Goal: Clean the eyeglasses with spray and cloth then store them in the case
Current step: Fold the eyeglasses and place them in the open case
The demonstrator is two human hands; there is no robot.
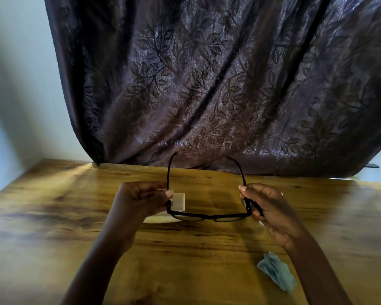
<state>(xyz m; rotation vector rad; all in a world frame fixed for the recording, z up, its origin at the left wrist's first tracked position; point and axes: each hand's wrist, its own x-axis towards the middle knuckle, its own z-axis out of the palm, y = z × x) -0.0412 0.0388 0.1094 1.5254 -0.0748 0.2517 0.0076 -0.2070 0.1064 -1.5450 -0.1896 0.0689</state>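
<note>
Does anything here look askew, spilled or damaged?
Nothing serious. The eyeglasses look intact, temples unfolded, held between the left hand and right hand. The blue cloth lies crumpled on the table beside the right forearm, not folded. The white case is partly hidden behind the left hand. No spill shows.

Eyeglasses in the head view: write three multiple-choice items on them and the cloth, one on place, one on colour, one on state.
1. Where is the cleaning cloth? A on the table; B on the floor; C on a chair.
2. What colour is the frame of the eyeglasses? A white; B black; C red.
3. How are the temples? A folded shut; B one broken off; C unfolded.
Key: 1A, it lies crumpled on the wood; 2B, the frame shows black; 3C, both stretch away, with the left hand and right hand each gripping one.
</note>
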